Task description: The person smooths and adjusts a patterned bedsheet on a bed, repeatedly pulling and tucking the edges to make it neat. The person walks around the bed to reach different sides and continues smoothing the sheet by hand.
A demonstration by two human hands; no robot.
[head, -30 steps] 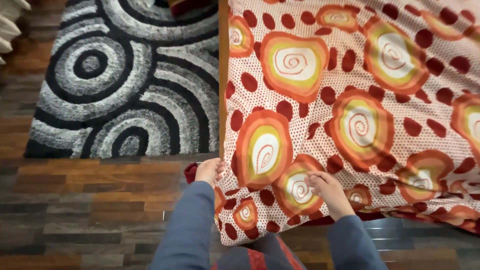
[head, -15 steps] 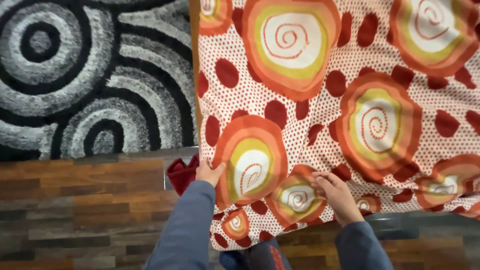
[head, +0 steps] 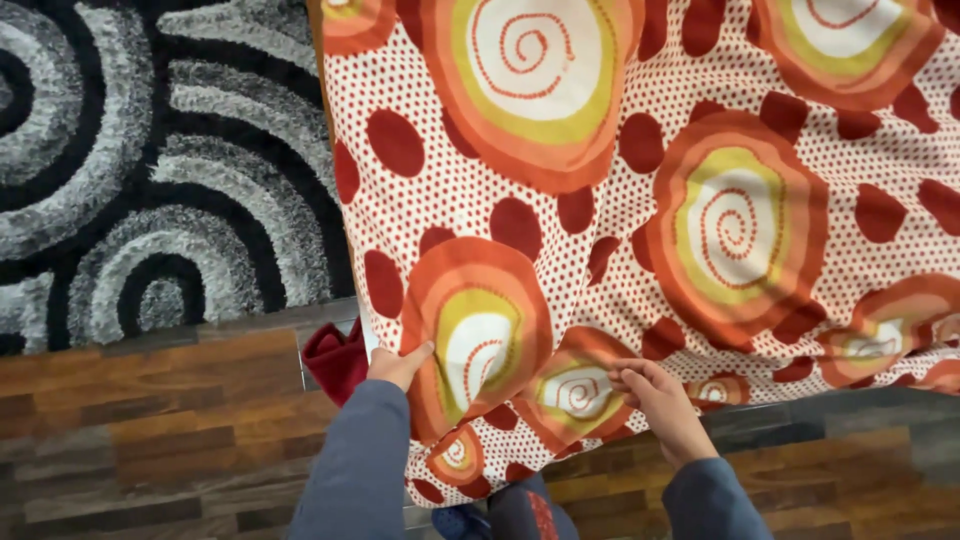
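Hands: left hand [head: 398, 366], right hand [head: 655, 398] apparently gripping patterned sheet [head: 640, 220].

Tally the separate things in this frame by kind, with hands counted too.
Hands: 2, left hand and right hand, both gripping the sheet
Patterned sheet: 1
Dark red cloth under its corner: 1
Grey and black rug: 1
Total: 5
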